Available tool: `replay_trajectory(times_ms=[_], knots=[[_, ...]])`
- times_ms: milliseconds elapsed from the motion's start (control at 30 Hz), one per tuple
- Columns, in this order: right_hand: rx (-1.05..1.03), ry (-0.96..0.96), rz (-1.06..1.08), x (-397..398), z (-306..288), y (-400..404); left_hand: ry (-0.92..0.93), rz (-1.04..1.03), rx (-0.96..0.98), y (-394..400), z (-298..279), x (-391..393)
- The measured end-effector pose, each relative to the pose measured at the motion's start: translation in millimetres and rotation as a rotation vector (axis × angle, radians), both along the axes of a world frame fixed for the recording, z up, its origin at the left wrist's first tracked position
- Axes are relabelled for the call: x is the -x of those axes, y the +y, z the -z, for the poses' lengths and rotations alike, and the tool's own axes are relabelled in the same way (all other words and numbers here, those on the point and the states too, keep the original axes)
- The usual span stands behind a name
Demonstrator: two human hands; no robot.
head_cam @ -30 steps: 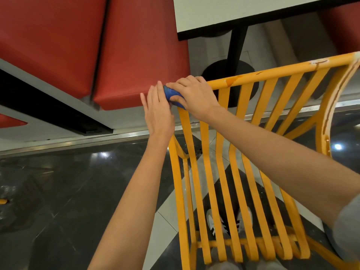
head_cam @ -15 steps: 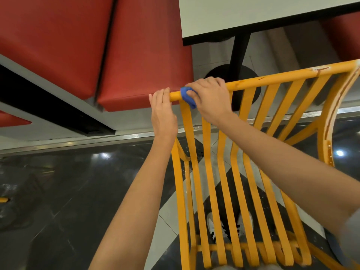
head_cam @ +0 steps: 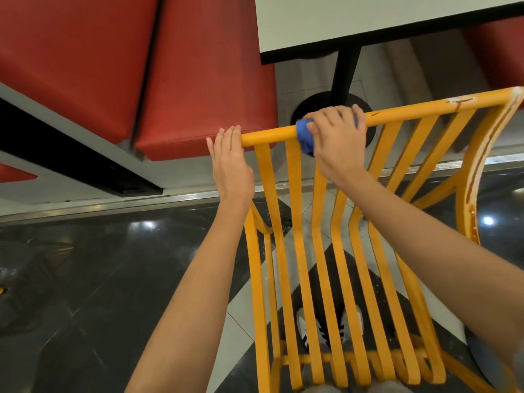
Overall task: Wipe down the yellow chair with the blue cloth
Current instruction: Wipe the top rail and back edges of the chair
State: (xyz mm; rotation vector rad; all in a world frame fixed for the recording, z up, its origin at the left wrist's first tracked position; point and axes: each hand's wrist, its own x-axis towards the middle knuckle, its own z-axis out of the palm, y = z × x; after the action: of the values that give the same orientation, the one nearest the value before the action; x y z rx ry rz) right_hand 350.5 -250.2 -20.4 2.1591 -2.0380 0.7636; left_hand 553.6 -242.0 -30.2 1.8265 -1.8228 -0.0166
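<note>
over glossy dark floor by red padded seats, slatted yellow chair, right hand fingers curled gripping blue cloth on its top rail, left hand fingers straight against rail end

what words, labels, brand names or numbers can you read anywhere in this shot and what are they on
None: no readable text shows in the head view.
The yellow chair has worn, rusty marks on its top rail, but no lettering.
The blue cloth, gripped by the right hand, is plain.
The shoes seen through the slats bear stripes only, with no legible brand.
The white tabletop and red seat cushions carry no signs or labels.
</note>
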Motion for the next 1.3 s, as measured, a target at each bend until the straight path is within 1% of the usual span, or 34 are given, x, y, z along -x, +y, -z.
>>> replay_trajectory(times_ms=[67, 167, 233, 300, 400, 467, 533, 600, 733, 800, 867, 933, 1000, 1133, 1200, 1300], knots=[[-0.015, 0.052, -0.067, -34, 2, -1, 0.001, -0.018, 0.008, 0, -1, 3], [-0.017, 0.121, -0.169, -66, 3, -7, -0.063, -0.011, 0.005, 0, 0, -2], [0.011, 0.169, -0.223, -58, 2, -11, -0.118, -0.006, 0.000, 0, 2, -4], [0.020, 0.214, -0.272, -29, 2, -10, -0.130, -0.009, 0.002, 1, 2, -4], [0.032, 0.203, -0.208, 24, 5, -6, -0.109, -0.006, -0.012, 0, 1, -3], [0.031, 0.178, -0.153, 39, 5, -1, -0.063, -0.003, -0.007, 1, 0, -1], [0.009, 0.108, -0.079, 28, 4, 1, 0.004, -0.021, -0.004, 0, -2, 2], [-0.007, 0.071, -0.055, 2, 2, -3, 0.037, -0.028, -0.011, -1, -3, 4], [-0.012, 0.169, -0.164, -63, 3, -9, 0.006, -0.004, -0.010, -2, -4, 2], [-0.010, 0.184, -0.207, -80, 3, -12, -0.015, 0.013, -0.016, -2, -5, 0], [-0.024, 0.227, -0.282, -73, 0, -14, -0.059, 0.026, -0.030, -2, -6, -3], [-0.029, 0.280, -0.347, -46, -1, -13, -0.094, 0.033, -0.024, -1, -4, -5], [-0.009, 0.271, -0.331, -12, -2, -10, -0.096, 0.039, -0.016, -2, -3, -7], [0.002, 0.249, -0.239, 49, 1, -2, -0.037, 0.038, -0.010, -1, -3, -5], [-0.023, 0.219, -0.174, 48, 3, -1, 0.001, 0.028, 0.004, 0, -3, -3], [-0.017, 0.159, -0.091, 21, 5, -1, 0.028, 0.011, 0.006, -1, -4, 0]])
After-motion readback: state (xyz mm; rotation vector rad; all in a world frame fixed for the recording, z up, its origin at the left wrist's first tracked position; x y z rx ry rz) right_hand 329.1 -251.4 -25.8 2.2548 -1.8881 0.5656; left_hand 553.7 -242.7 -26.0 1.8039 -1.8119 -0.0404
